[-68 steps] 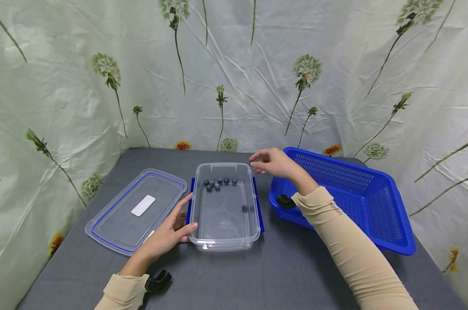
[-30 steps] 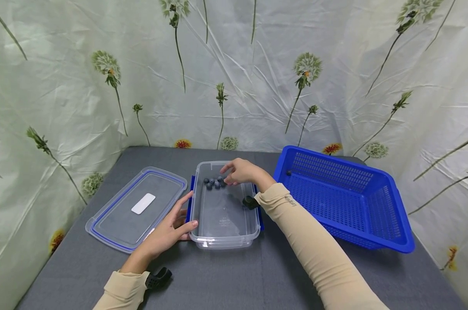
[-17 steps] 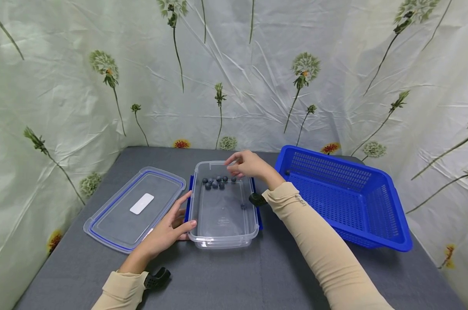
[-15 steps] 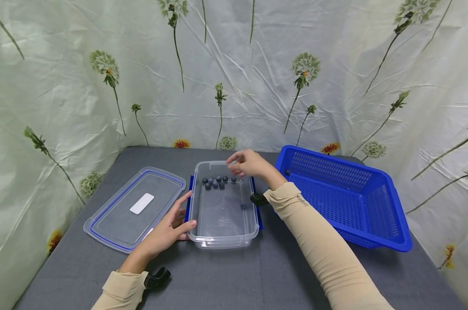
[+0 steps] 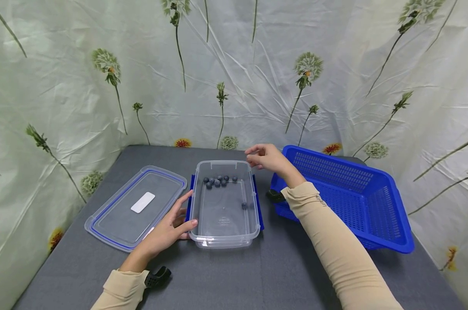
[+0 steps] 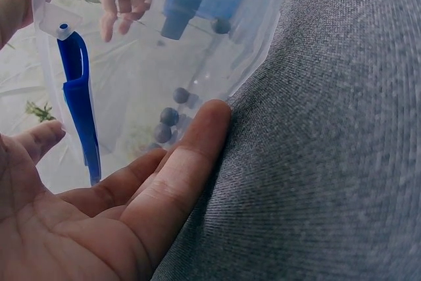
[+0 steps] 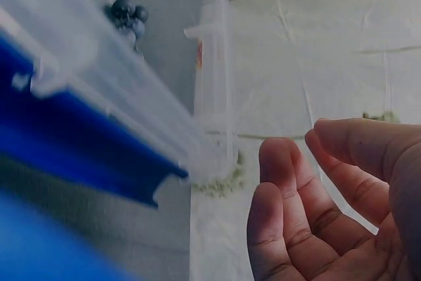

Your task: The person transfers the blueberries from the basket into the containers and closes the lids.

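The lid point(image 5: 136, 207) lies at 9 o'clock from the box point(image 5: 224, 234). The left hand point(image 5: 167, 233), fingers straight, rests against the box's near left corner. Berries point(image 5: 218, 181) sit at the box's far end. The right hand point(image 5: 268, 158), relaxed and holding nothing, hovers at 1 o'clock, beside the basket point(image 5: 389, 206).
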Tool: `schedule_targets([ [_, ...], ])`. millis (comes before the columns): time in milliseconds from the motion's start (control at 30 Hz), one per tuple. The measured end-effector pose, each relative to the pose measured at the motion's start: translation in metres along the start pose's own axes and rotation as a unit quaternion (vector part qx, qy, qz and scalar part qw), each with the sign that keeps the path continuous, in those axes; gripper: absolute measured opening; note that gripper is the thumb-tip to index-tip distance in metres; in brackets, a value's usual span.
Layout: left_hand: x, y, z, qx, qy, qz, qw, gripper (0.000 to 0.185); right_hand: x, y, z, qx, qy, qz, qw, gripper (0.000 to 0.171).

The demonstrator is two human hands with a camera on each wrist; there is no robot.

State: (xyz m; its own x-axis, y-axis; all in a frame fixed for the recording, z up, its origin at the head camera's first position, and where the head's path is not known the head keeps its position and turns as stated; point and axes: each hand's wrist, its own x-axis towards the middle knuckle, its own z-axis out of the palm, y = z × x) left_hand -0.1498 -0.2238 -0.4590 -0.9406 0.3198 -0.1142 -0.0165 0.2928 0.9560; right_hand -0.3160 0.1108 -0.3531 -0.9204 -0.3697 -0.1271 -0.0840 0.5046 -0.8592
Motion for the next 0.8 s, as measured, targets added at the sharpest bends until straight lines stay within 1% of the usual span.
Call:
schedule_targets([
  [233, 0.0, 0.001, 0.001, -0.002, 0.001, -0.003, 1.0, 0.087, -0.004, 0.015, -0.022, 0.015, 0.043, -0.003, 0.999, 0.033],
  [400, 0.0, 0.001, 0.001, -0.002, 0.001, -0.006, 1.0, 0.087, -0.009, 0.028, -0.041, 0.041, 0.071, -0.004, 0.997, 0.034],
  [600, 0.001, 0.0, 0.003, -0.007, 0.002, -0.008, 0.9999, 0.085, -0.015, 0.045, -0.06, 0.065, 0.103, 0.011, 0.992, 0.037],
  [800, 0.001, -0.001, 0.003, -0.005, 0.003, -0.005, 1.0, 0.085, -0.017, 0.062, -0.072, 0.087, 0.115, 0.033, 0.989, 0.038],
])
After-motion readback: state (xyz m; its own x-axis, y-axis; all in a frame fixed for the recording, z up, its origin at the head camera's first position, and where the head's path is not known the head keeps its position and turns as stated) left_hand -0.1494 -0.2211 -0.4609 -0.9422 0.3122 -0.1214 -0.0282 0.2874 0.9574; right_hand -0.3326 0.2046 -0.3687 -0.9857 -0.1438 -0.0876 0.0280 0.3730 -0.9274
